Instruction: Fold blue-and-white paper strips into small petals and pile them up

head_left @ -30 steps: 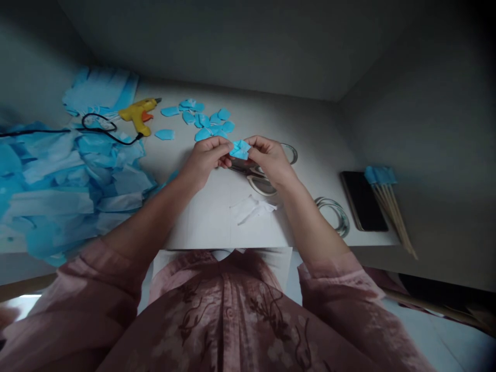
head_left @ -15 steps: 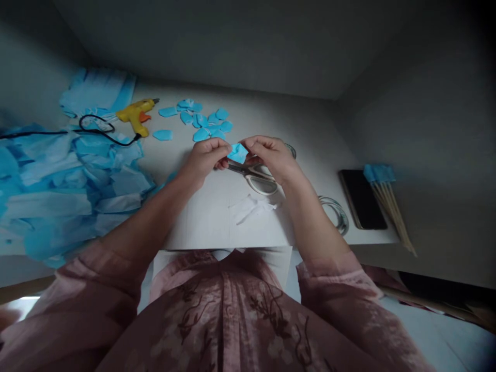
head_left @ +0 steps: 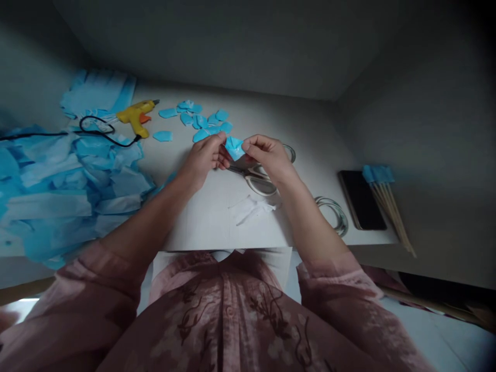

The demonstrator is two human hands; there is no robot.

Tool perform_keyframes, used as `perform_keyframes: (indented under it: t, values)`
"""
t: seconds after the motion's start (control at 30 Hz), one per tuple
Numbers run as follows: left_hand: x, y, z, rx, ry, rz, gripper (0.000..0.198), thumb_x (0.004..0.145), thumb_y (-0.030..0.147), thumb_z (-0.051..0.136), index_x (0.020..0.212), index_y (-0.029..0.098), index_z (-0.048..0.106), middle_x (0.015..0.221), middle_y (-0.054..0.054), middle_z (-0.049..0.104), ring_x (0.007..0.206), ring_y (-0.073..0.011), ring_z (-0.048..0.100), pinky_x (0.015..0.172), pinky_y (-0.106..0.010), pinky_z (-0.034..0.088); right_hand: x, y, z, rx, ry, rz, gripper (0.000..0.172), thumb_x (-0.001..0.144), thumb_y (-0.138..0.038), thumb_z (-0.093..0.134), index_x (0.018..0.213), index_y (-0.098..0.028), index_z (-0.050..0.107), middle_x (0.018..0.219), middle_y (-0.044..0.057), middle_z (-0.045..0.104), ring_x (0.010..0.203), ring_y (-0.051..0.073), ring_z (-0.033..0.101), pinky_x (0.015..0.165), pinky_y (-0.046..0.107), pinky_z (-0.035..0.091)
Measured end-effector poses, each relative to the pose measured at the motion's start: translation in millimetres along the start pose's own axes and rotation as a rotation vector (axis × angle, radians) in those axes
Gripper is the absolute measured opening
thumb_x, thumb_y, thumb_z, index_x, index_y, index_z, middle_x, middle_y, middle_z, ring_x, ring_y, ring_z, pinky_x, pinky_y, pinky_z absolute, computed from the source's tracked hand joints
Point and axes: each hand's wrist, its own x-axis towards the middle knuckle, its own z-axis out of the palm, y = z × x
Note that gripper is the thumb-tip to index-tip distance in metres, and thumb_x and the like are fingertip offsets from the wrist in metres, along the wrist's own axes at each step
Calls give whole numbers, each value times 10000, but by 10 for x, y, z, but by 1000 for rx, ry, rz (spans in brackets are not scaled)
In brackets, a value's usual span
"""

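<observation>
A small folded piece of blue fabric [head_left: 234,149] is held up over the table between my two hands. My right hand [head_left: 269,157] pinches its right edge between thumb and finger. At the opposite edge, my left hand [head_left: 207,157] has its thumb raised and its other fingers curled in close to the piece. Below the hands lie scissors [head_left: 262,186] with pale handles, partly covered by my right hand. Nearer the table's front is a crumpled white scrap [head_left: 253,208]. Beyond my left hand, several cut blue fabric pieces [head_left: 199,121] are scattered and overlapping.
A yellow glue gun [head_left: 135,114] with a black cord lies left, beside a large heap of blue and white fabric [head_left: 77,181]. To the right are a wire coil [head_left: 336,212], a black phone [head_left: 362,199] and several blue-tipped sticks [head_left: 391,206]. Walls rise behind and right.
The blue piece has shifted slightly left and up and is turned more toward view. My left thumb has lifted from its face; my right hand has moved a little with it.
</observation>
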Motion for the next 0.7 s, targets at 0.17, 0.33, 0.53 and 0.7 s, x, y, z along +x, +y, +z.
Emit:
perform_keyframes:
  t: [0.17,0.33,0.53,0.7]
  values:
    - [-23,-13,-21,-10,-42,31,277,867,428,664,809,163,609,725,-27,679,573,-105,607,545,-220,458,12,6,1,52,72,-21,133,796,-310,761,769,-204,687,677,-46,593,635,78,528,642,222,479]
    - [-34,-21,-27,22,-43,51,168,854,297,684,782,156,627,730,-13,676,578,-82,594,560,-205,447,11,19,-7,67,73,-35,157,788,-337,766,766,-201,691,684,-45,599,639,77,532,643,221,484]
    - [-20,-7,-23,46,4,76,149,857,199,659,719,155,624,667,0,649,551,-73,571,551,-202,433,-2,24,-17,51,22,-27,236,795,-434,771,782,-209,703,712,-36,601,682,88,541,666,227,493]
    - [-19,3,0,96,40,101,169,861,146,655,696,156,619,634,11,637,542,-67,562,546,-192,428,-2,22,-7,8,33,-26,289,798,-474,777,744,-208,676,690,-35,579,682,94,523,665,235,479]
